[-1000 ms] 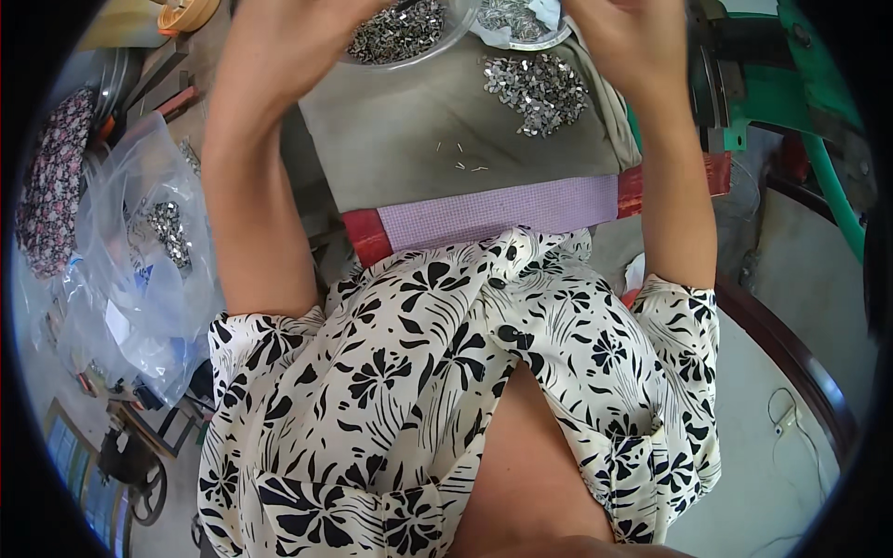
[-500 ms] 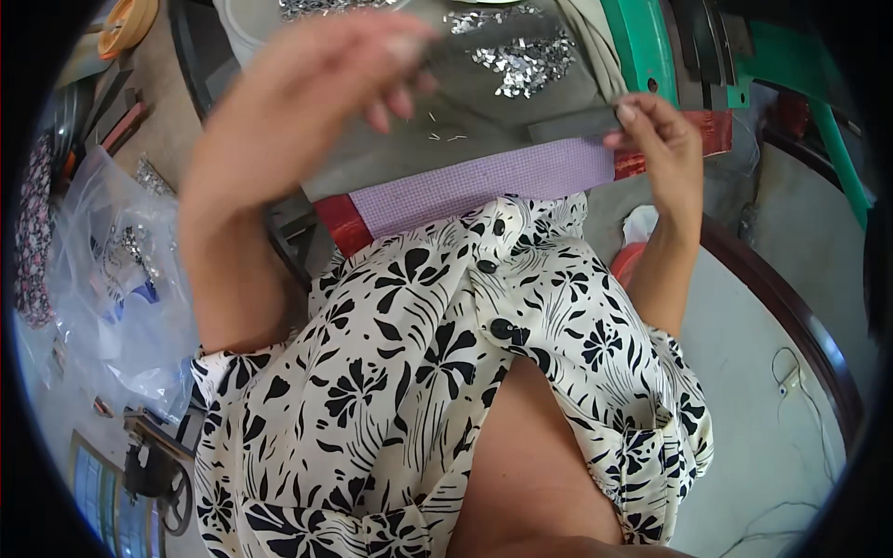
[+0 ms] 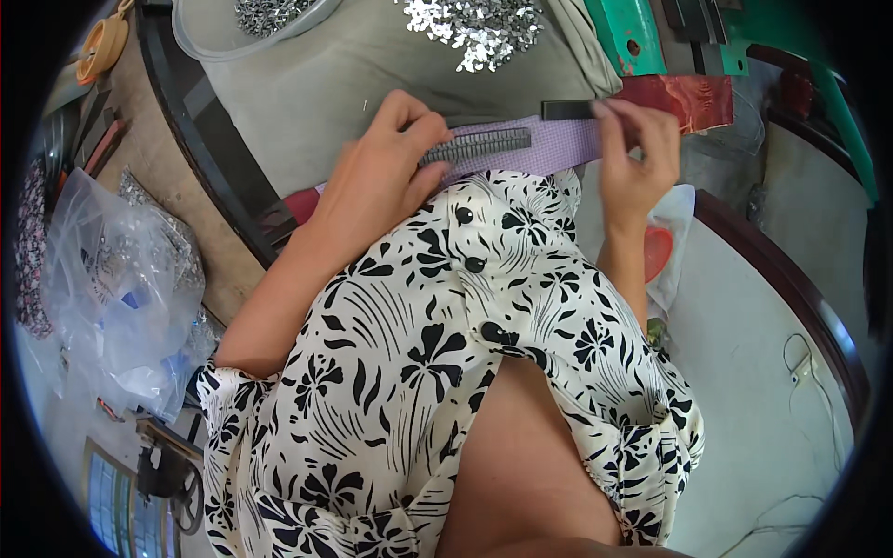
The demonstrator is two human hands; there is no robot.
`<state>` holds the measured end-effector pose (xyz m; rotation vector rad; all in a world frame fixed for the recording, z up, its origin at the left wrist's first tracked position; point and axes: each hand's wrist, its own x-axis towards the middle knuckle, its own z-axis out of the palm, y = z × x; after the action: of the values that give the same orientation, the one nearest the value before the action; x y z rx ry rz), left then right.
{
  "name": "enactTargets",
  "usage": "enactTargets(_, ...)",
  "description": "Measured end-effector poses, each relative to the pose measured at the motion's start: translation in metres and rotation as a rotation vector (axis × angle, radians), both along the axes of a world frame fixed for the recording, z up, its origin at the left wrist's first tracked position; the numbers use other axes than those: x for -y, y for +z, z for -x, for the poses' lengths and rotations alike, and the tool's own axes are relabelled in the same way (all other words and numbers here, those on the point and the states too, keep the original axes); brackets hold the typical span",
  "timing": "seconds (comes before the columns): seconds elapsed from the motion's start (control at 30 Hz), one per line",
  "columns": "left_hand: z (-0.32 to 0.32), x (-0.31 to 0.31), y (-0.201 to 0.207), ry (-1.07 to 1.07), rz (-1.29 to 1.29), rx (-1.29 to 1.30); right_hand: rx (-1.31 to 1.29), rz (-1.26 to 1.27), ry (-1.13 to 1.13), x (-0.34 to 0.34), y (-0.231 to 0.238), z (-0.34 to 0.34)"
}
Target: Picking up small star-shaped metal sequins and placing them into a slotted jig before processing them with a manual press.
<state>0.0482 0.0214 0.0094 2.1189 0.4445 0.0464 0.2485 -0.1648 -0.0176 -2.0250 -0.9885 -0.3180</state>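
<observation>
Two bare hands show in the upper middle of the head view. The left hand is curled, its thumb and fingers closing around the left end of a long, dark grey, finely ribbed strip, which lies over a lilac checked cloth band at upper centre. The right hand, right of centre, is half curled, with thumb and forefinger pinched at the right end of a short, flat black bar. Above them spreads a grey-green cloth, bearing a heap of small, shiny silver pieces at top centre and a clear plastic tub at upper left.
</observation>
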Motion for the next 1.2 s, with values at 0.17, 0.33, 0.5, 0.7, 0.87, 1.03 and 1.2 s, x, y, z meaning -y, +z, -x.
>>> enactTargets(0.17, 0.004, 0.009, 0.004, -0.012, -0.202, -0.096, 0.067, 0.025, 0.355, -0.050, 0.008, 0.014)
enactTargets(0.33, -0.013, -0.007, 0.000, 0.106, -0.243, 0.156, 0.189, 0.175, 0.389, -0.067, -0.003, 0.004)
enactTargets(0.5, -0.042, -0.024, -0.012, 0.150, -0.380, 0.224, 0.090, 0.234, 0.266, -0.061, 0.003, 0.005)
enactTargets(0.7, -0.040, -0.034, -0.012, 0.076, -0.409, 0.096, 0.071, 0.270, 0.442, -0.075, 0.005, 0.034)
enactTargets(0.87, -0.015, -0.041, -0.004, 0.166, -0.357, 0.083, 0.073, 0.141, 0.463, -0.078, 0.008, 0.018)
enactTargets(1.03, -0.005, -0.046, -0.001, 0.217, -0.285, 0.079, 0.002, 0.200, 0.446, -0.078, 0.022, 0.013)
enactTargets(1.2, -0.008, -0.044, 0.001, 0.214, -0.301, 0.092, -0.036, 0.189, 0.531, -0.077, 0.015, 0.015)
